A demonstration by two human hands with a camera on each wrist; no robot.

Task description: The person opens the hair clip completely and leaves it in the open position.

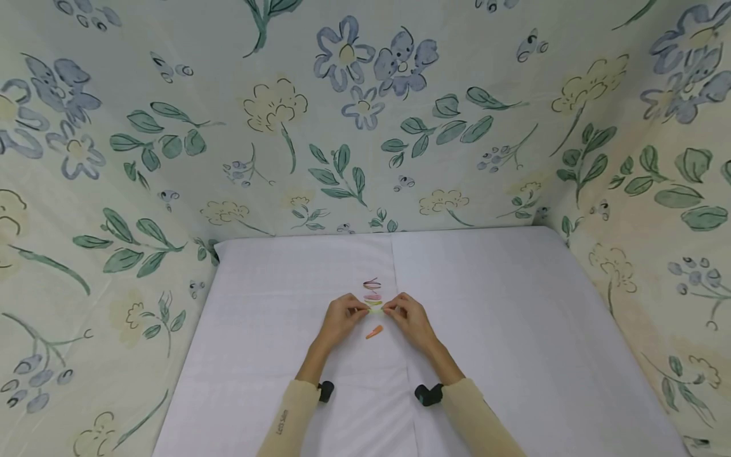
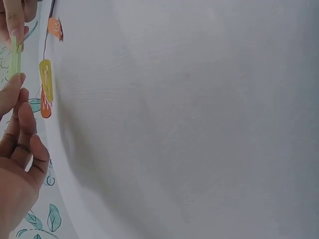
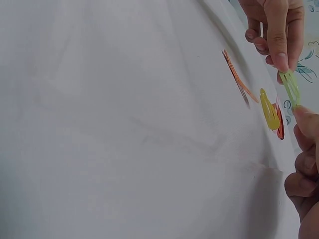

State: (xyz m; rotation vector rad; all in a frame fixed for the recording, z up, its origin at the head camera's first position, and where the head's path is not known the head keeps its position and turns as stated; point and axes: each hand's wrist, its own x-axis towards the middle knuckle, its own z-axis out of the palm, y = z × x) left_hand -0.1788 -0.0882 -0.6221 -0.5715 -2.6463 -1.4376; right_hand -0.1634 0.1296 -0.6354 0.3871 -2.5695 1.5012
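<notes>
Held between my two hands is a light green snap hair clip (image 1: 375,311) (image 3: 291,88), a little above the white-covered table. My left hand (image 1: 341,315) pinches one end of it between thumb and fingertips. The other end is pinched by my right hand (image 1: 412,319). Just beyond the hands lie a yellow hair clip (image 3: 269,109) and a pink hair clip (image 1: 373,297). An orange hair clip (image 1: 374,332) rests on the cloth on the near side, between the wrists.
More thin dark and reddish clips (image 1: 372,284) lie in a column farther back. A white cloth (image 1: 485,304) covers the table. Floral fabric (image 1: 342,171) hangs behind and on both sides. Black wrist cameras (image 1: 428,395) sit at both sleeves.
</notes>
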